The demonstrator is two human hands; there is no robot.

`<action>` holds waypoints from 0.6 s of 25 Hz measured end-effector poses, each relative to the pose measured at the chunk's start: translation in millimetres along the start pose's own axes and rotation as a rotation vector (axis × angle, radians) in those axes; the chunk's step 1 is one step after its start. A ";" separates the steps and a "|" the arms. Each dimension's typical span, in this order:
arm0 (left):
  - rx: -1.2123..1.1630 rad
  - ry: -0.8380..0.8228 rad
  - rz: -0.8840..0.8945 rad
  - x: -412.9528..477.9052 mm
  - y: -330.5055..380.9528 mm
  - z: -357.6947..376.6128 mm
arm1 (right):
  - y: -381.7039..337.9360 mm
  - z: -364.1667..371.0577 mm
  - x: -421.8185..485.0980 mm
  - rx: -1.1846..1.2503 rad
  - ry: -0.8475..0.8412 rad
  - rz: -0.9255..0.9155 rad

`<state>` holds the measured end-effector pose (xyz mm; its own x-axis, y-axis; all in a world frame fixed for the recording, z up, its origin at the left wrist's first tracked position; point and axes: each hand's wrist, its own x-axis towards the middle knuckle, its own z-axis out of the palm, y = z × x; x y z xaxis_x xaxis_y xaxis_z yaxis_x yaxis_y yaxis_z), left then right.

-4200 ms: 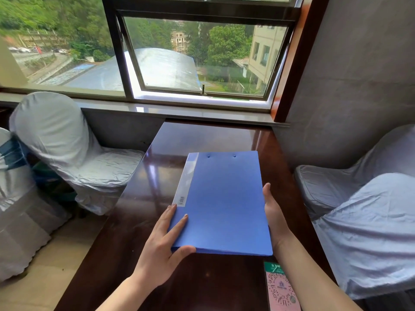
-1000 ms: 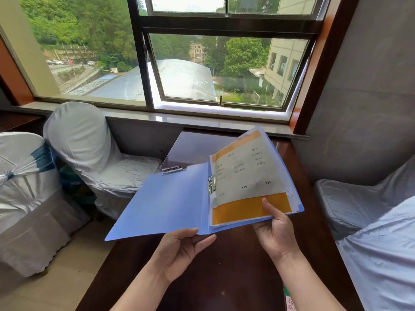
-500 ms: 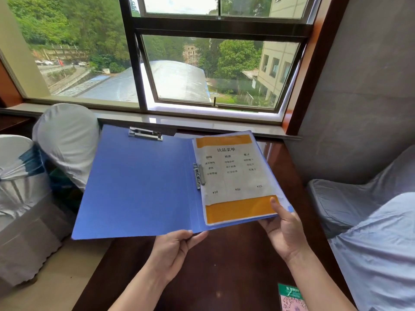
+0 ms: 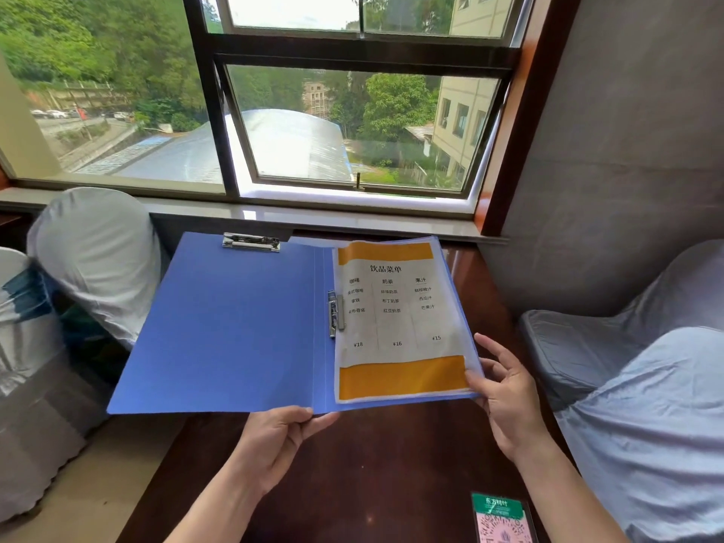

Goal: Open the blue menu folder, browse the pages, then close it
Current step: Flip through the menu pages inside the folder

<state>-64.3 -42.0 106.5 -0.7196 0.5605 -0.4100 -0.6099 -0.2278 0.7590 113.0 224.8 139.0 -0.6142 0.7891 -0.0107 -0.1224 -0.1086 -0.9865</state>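
The blue menu folder (image 4: 235,327) is held open above the dark wooden table (image 4: 372,464), its empty left cover spread out over the table's left edge. A menu page (image 4: 395,319) in a clear sleeve, white with orange bands at top and bottom, lies on the right half beside a metal clip (image 4: 335,313). My left hand (image 4: 278,440) grips the folder's bottom edge at the spine. My right hand (image 4: 505,393) pinches the lower right corner of the menu page, other fingers spread.
Chairs in white covers stand at the left (image 4: 98,260) and right (image 4: 634,386) of the table. A green and pink QR card (image 4: 501,519) lies on the table near me. The window sill (image 4: 313,221) and grey wall (image 4: 607,170) close off the far side.
The folder went from shut on the table to lifted and fully open. In the last second its left cover flattened out, and my right fingers moved to the page's lower right corner.
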 end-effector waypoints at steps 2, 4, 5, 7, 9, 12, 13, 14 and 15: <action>0.011 -0.012 -0.009 -0.3 0.2 -0.6 | 1.5 1.4 -0.7 -0.037 0.009 -0.013; 0.015 -0.020 -0.005 -0.5 -0.6 -0.9 | 3.6 3.8 -1.2 -0.081 0.023 -0.021; 0.019 -0.025 -0.002 -0.5 -0.9 -1.1 | 4.3 4.9 -1.2 -0.105 0.032 -0.023; 0.019 -0.034 0.010 -0.4 -1.0 -1.1 | 3.1 6.7 -2.1 -0.131 0.036 -0.002; 0.013 -0.042 0.025 0.9 0.5 -1.0 | 2.6 5.8 -1.9 -0.110 -0.018 0.047; 0.010 -0.044 0.036 3.5 3.7 -3.0 | 4.3 5.5 -0.3 -0.138 -0.061 0.053; 0.018 -0.047 0.034 4.1 4.3 -3.9 | 5.5 6.0 0.8 -0.188 -0.045 0.021; 0.031 -0.053 0.028 4.4 4.4 -4.5 | 6.2 6.5 1.8 -0.252 -0.024 -0.012; 0.041 -0.061 0.021 4.7 4.0 -4.9 | 5.2 7.7 2.0 -0.304 -0.006 -0.042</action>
<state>-71.9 -44.2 105.1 -0.7098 0.6037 -0.3630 -0.5798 -0.2080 0.7878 105.2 221.2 135.1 -0.6184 0.7852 0.0315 0.0906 0.1110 -0.9897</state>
